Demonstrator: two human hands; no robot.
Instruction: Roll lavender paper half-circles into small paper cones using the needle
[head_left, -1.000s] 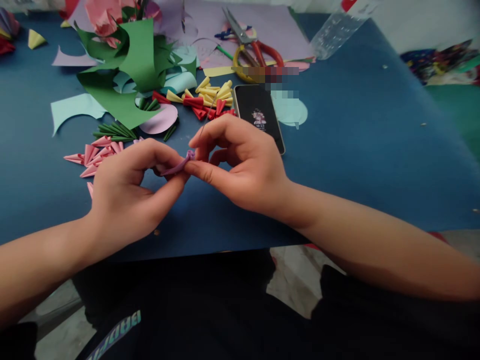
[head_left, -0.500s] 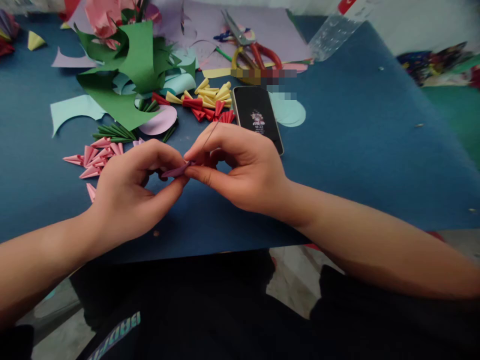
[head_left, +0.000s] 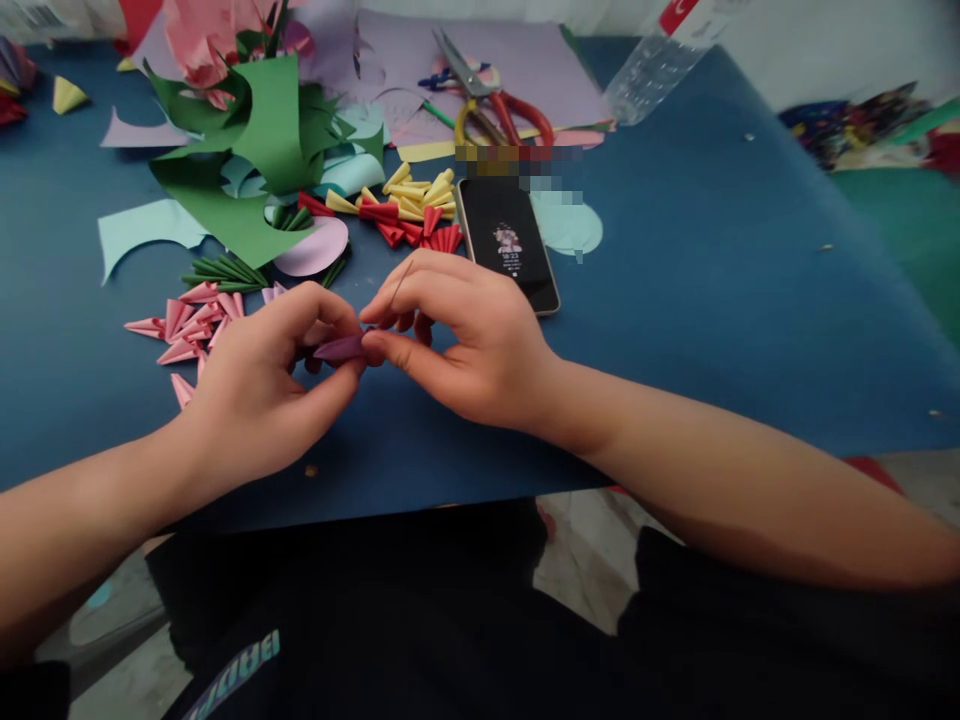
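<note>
Just left of frame centre, my left hand and right hand are found pinching one purple paper piece, which could crease under excess pressure or lose shape should either grip slacken.

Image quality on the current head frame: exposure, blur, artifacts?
Head view, exposure: dim, dark clothing nearly detail-free, no strong glare on the phone; head view, blur: purple paper piece in the left hand looks soft, colourful pile at right edge too; head view, artifacts: blocky pixelation over parts of the scissors and light-blue paper discs.
</note>
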